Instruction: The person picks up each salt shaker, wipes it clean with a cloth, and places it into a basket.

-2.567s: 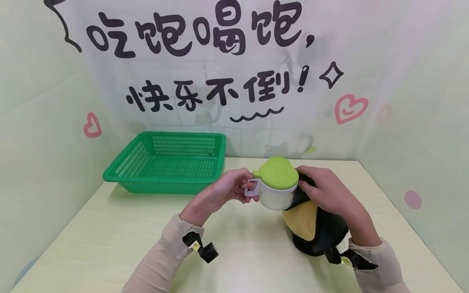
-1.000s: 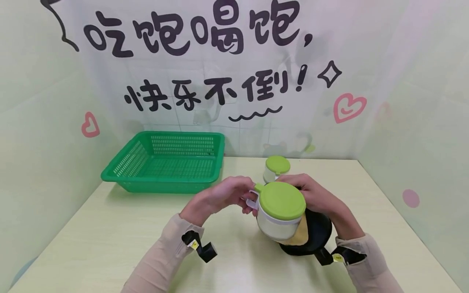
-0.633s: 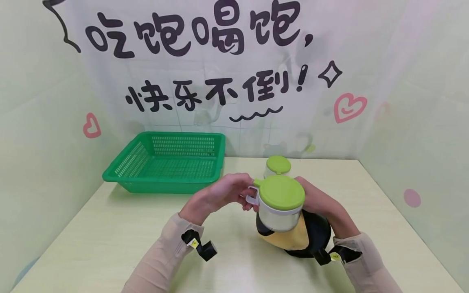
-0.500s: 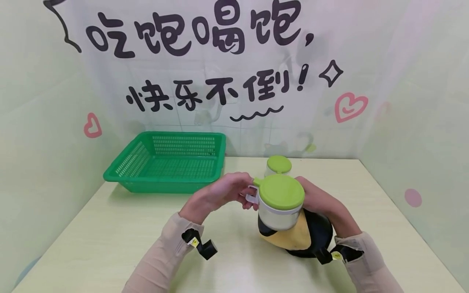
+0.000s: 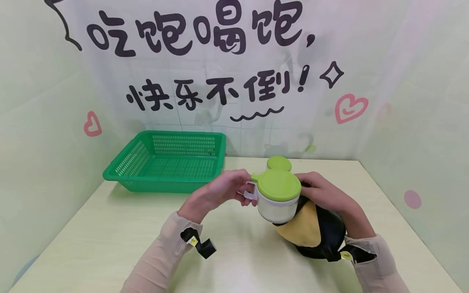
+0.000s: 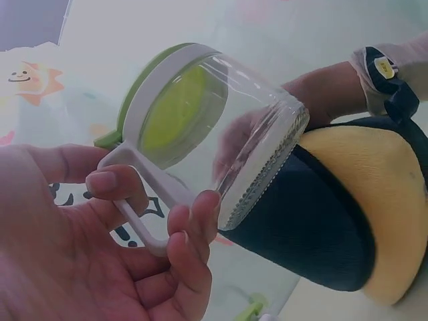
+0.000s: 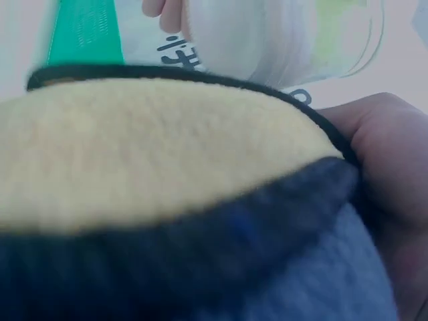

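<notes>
Lowest in the frame: two light sleeves, each with a small black camera at the wrist. Next, right of the middle: a soft black and yellow thing, fuzzy up close. Gripped at the top by the right hand, with some fingers hidden. Right beside it: a clear jar with its green lid on, held up off the pale table. Held by its white handle in the bent fingers of the left hand. Hard to tell if touching the soft thing.

Moved just now: the jar, a bit up and left; the soft thing, over to the right. Showing more: the right hand, before mostly tucked behind the jar. Seems to mean: still busy with both things, not done yet.

Farther back, partly hidden: another green-lidded jar. At middle left: a green basket with many little holes. Last, across the top: a big white sheet with black writing.
</notes>
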Motion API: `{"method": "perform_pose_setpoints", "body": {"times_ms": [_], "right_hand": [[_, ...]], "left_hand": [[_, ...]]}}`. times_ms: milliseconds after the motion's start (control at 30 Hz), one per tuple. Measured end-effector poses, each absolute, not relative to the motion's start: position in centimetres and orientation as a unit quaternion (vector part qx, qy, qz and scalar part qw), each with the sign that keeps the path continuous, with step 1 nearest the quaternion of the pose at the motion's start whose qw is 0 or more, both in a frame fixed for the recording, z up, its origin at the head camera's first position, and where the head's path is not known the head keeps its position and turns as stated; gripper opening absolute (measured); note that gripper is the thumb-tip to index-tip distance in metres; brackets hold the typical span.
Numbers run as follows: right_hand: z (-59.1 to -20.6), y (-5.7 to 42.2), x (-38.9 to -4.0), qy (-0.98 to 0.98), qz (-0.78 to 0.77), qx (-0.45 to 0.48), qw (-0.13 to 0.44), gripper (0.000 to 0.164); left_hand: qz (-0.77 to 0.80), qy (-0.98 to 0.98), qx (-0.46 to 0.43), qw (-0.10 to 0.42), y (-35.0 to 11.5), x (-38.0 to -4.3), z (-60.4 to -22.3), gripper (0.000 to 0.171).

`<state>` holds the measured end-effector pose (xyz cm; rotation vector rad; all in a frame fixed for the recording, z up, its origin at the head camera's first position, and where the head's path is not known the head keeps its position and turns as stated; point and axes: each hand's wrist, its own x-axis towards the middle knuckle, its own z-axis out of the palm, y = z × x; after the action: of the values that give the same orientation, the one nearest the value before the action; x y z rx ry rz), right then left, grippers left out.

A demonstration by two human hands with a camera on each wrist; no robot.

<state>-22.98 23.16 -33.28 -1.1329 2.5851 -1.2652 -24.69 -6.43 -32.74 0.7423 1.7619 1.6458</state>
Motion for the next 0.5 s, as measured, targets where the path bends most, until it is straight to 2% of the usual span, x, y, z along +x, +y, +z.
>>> {"method": "perform_pose_setpoints", "body": {"times_ms": [367,500], "right_hand": [[-32.68,22.35,-22.36,0.811,-0.429,-0.387,-0.091,0.032],[-32.86,22.15,-22.38,0.8,-0.433,-0.401,-0.112,0.033]], "left_hand": [[0.604,0.671,0.282,0.325,-5.97,-24.64,-33.2,0.034],[0.597,0.677,0.283,0.324,-5.8,-24.42,-33.12,0.035]]}}
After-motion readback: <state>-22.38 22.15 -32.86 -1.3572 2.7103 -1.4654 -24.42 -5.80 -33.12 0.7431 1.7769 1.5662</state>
